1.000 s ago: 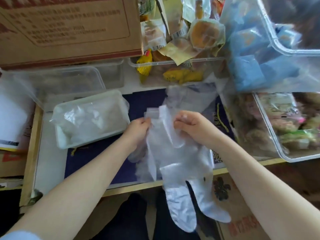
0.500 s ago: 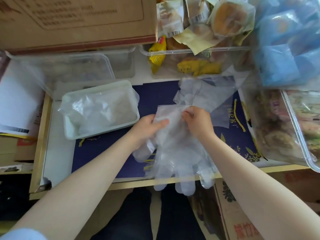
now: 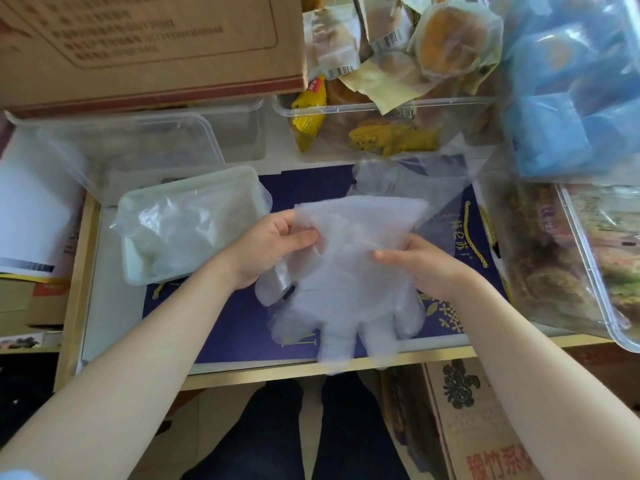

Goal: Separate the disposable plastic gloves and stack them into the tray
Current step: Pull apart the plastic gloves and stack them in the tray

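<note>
**Mid-peel on the glove bundle**

Both hands are on the clear gloves (image 3: 349, 271), which are spread over the middle of the counter (image 3: 104, 271), fingertips hanging past its near edge. Left hand (image 3: 273, 247) pinches the cuff's left side, right hand (image 3: 420, 261) pinches the right. Looks like the peeling-apart step. Next up, I'd guess: slide one layer free, then carry it to the white tray (image 3: 138, 271) toward the counter's left edge, which already holds some.

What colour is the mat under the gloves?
Dark navy blue mat with yellow print, head view.
</note>
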